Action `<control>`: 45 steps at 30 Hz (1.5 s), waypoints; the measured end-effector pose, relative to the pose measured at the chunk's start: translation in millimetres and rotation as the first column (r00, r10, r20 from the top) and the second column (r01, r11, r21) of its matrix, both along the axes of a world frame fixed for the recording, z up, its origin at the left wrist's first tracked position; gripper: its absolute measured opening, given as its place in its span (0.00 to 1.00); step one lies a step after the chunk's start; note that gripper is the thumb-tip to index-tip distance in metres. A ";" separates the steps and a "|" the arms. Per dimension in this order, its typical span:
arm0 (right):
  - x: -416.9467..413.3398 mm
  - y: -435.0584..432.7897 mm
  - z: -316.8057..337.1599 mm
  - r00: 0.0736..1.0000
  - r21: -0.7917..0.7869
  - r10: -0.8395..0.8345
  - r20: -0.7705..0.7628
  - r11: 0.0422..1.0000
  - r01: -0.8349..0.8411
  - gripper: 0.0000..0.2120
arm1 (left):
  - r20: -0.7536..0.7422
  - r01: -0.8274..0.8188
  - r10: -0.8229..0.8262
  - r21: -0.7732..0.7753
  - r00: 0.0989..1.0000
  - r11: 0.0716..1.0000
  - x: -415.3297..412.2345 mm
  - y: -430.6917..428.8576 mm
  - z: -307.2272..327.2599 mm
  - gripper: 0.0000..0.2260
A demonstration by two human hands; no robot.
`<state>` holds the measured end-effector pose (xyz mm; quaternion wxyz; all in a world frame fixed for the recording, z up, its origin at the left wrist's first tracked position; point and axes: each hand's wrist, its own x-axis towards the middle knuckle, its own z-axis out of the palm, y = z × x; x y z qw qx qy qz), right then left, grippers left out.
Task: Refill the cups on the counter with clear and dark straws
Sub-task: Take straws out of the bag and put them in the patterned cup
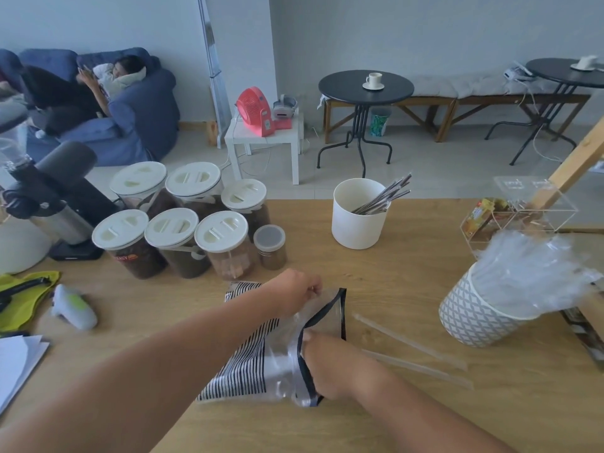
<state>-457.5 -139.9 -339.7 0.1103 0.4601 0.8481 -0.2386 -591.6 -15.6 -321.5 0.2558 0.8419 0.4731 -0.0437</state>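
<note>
A clear plastic bag [277, 364] with a black zip edge lies on the wooden counter [408, 282], full of dark straws [238, 364]. My left hand [294, 294] pinches the upper lip of the bag's mouth and holds it up. My right hand [330, 367] reaches into the opening, its fingers hidden inside. Two clear straws [415, 351] lie loose on the counter to the right of the bag. A white cup [358, 220] at the back holds several dark straws. A grey patterned cup [477, 317] at the right is stuffed with clear straws.
Several lidded jars [170, 237] stand at the back left beside a grinder [55, 197]. A glue gun [73, 305] and a yellow pouch [26, 295] lie at the left, white papers [16, 364] near the corner. A clear acrylic box [519, 214] stands at the back right.
</note>
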 end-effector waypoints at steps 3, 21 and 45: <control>9.1 2.4 7.1 0.999 0.046 0.024 0.045 0.999 -0.026 0.10 | 0.035 0.053 -0.052 -0.006 0.998 0.999 -4.6 -4.3 -0.4 0.07; 187.1 -37.4 27.2 0.900 0.286 -0.430 0.066 0.873 0.396 0.04 | -0.239 -0.044 0.058 0.063 0.969 0.997 -24.2 5.3 8.2 0.09; 180.2 -43.1 20.1 0.872 0.173 -0.433 0.228 0.899 0.401 0.19 | -0.262 0.637 -0.581 0.338 0.771 0.693 120.0 -64.7 -32.5 0.12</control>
